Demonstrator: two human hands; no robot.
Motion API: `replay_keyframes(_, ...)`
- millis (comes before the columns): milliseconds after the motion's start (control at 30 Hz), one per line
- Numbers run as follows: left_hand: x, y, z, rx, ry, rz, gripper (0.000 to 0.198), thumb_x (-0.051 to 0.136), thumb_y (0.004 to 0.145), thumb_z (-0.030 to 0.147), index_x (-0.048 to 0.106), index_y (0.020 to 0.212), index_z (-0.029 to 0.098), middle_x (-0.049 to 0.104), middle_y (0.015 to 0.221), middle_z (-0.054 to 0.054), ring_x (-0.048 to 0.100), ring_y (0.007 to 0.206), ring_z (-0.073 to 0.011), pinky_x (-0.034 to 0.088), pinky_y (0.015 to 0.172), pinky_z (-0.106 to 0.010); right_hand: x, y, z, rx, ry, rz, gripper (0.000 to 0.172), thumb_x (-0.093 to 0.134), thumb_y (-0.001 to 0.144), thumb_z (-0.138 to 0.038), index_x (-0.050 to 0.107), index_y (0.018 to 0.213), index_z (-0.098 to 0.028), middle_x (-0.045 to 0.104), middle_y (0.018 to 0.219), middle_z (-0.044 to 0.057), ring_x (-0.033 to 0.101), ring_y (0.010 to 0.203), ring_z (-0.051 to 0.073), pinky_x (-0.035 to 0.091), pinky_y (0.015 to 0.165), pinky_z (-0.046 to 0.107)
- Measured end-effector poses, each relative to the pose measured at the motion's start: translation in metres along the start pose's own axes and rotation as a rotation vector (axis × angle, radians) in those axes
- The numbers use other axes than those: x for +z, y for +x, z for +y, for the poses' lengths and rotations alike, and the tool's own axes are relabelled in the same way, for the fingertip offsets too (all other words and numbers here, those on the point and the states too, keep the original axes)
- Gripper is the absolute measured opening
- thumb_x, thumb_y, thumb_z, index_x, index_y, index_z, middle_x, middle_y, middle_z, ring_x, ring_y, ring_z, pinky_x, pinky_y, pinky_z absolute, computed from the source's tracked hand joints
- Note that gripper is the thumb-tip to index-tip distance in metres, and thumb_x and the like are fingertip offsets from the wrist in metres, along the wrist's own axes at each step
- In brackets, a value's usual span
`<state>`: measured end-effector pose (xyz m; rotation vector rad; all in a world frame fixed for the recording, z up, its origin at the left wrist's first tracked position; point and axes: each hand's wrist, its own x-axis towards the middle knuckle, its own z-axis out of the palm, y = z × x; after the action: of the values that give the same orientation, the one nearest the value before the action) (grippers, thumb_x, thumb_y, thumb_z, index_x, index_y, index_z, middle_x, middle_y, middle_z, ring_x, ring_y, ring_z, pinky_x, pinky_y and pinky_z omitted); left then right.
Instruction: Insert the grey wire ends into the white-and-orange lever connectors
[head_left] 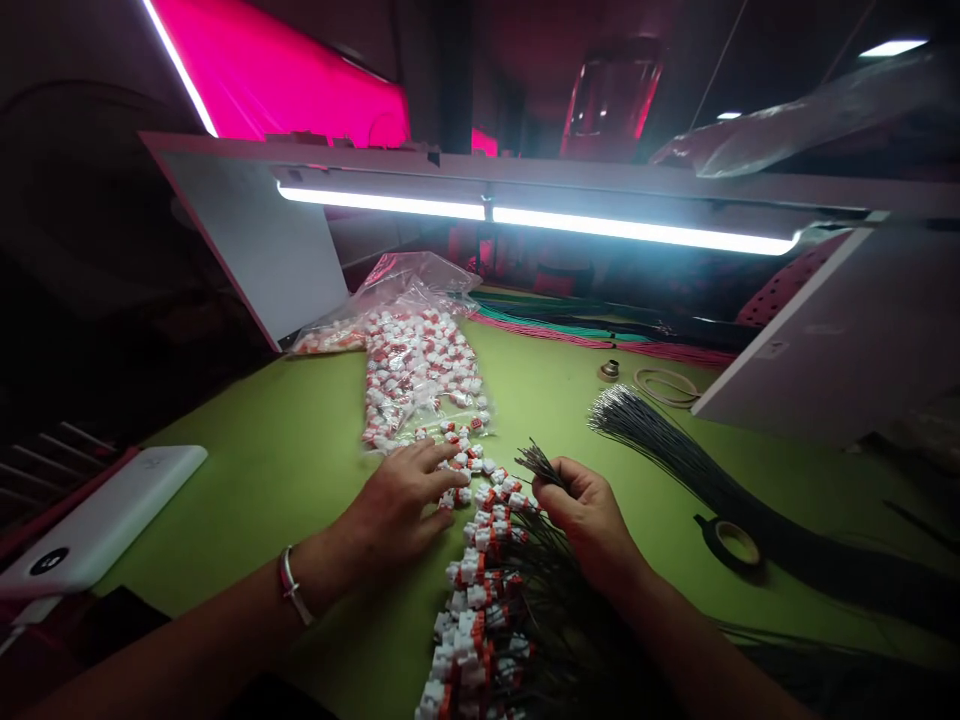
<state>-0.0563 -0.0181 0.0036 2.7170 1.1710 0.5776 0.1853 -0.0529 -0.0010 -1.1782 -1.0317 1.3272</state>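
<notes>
My right hand (pixel 589 510) is closed around a small bunch of black wires (pixel 538 462), whose bare-looking tips point up and left. My left hand (pixel 405 495) lies over the loose white and red connectors (pixel 474 458), fingers apart, its fingertips touching or just above them. Whether a connector sits under those fingers I cannot tell. Between my hands and toward me runs a long pile of connectors with black wires in them (pixel 469 640). Behind my left hand, a clear plastic bag (pixel 420 365) full of white and red connectors lies with loose ones at its mouth.
At right lies a thick bundle of black wires (pixel 675 450) with a roll of black tape (pixel 731 545) beside it. Farther back are a tan ring (pixel 666 388) and a small metal piece (pixel 610 369). A white power bank (pixel 112 515) lies at left. A lit tube (pixel 645 230) spans the back.
</notes>
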Motion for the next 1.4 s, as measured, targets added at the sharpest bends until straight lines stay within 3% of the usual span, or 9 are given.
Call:
replay_keyframes(167,0.015,-0.006,0.002,-0.004,-0.048,0.074,0.016,0.059,0.086,0.012,0.070,0.089,0.022,0.067,0.103,-0.009,0.056,0.107,-0.0283,0.046,0.094,-0.044,0.002,-0.004,0.002,0.046,-0.011,-0.046,0.017,0.071,0.075,-0.027,0.060,0.070,-0.016,0.051,0.060,-0.006,0.040,0.054,0.010,0.034,0.052,0.022)
replay_keyframes(400,0.024,0.016,-0.016,0.021,-0.154,0.133,0.011,0.059,0.089,0.013,0.068,0.088,0.020,0.069,0.105,-0.010,0.056,0.113,-0.0289,0.043,0.099,-0.047,0.003,-0.003,0.011,0.095,0.006,-0.062,0.018,0.072,0.075,-0.030,0.060,0.072,-0.016,0.053,0.059,-0.005,0.042,0.052,0.010,0.035,0.050,0.022)
replay_keyframes(567,0.020,0.016,-0.005,0.010,-0.256,0.205,0.011,0.057,0.093,0.020,0.067,0.092,0.019,0.069,0.102,-0.010,0.061,0.104,-0.0260,0.047,0.095,-0.045,0.003,-0.004,0.008,0.086,0.049,-0.052,0.017,0.070,0.076,-0.030,0.059,0.073,-0.016,0.050,0.058,-0.005,0.038,0.050,0.009,0.033,0.048,0.022)
replay_keyframes(633,0.018,0.013,0.006,-0.119,-0.461,0.224,0.011,0.058,0.093,0.024,0.066,0.096,0.018,0.068,0.092,-0.008,0.064,0.086,-0.0208,0.053,0.080,-0.037,0.004,-0.004,0.005,0.063,0.056,-0.041,0.018,0.069,0.075,-0.028,0.057,0.069,-0.017,0.047,0.057,-0.006,0.035,0.050,0.008,0.031,0.048,0.022)
replay_keyframes(733,0.014,0.014,0.024,-0.475,-1.091,0.144,0.024,0.071,0.084,0.030,0.066,0.103,0.017,0.066,0.081,-0.002,0.061,0.062,-0.0141,0.051,0.056,-0.027,0.004,-0.006,0.002,0.035,0.049,-0.039,0.020,0.070,0.076,-0.028,0.056,0.067,-0.017,0.043,0.056,-0.007,0.033,0.051,0.008,0.030,0.048,0.022)
replay_keyframes(867,0.008,0.020,0.037,-0.752,-1.606,0.039,0.033,0.087,0.067,0.023,0.073,0.095,0.013,0.070,0.078,-0.003,0.064,0.064,-0.0121,0.053,0.062,-0.024,0.003,-0.009,0.003,0.012,0.027,-0.059,0.021,0.071,0.078,-0.031,0.059,0.069,-0.016,0.045,0.059,-0.006,0.034,0.055,0.009,0.030,0.050,0.023)
replay_keyframes(1033,0.013,0.021,0.040,-0.812,-1.774,-0.004,0.028,0.087,0.068,0.024,0.074,0.091,0.016,0.071,0.079,-0.003,0.067,0.066,-0.0115,0.054,0.064,-0.023,0.001,-0.011,0.006,-0.007,-0.002,-0.072,0.020,0.071,0.081,-0.032,0.065,0.076,-0.014,0.050,0.062,-0.004,0.037,0.058,0.011,0.032,0.054,0.025)
replay_keyframes(1200,0.020,0.018,0.044,-0.839,-1.794,-0.020,0.041,0.088,0.068,0.019,0.073,0.106,0.017,0.074,0.091,-0.005,0.070,0.072,-0.0137,0.057,0.068,-0.025,0.003,-0.014,0.006,0.013,0.008,-0.084,0.025,0.073,0.080,-0.037,0.062,0.071,-0.016,0.057,0.066,-0.001,0.045,0.060,0.013,0.037,0.057,0.026)
replay_keyframes(1400,0.021,0.016,0.047,-0.751,-1.875,-0.036,0.024,0.085,0.072,0.017,0.070,0.090,0.017,0.074,0.079,-0.005,0.070,0.070,-0.0162,0.057,0.063,-0.027,0.005,-0.015,0.005,0.007,-0.016,-0.096,0.026,0.072,0.080,-0.034,0.058,0.067,-0.017,0.056,0.067,-0.001,0.043,0.062,0.013,0.037,0.059,0.026)
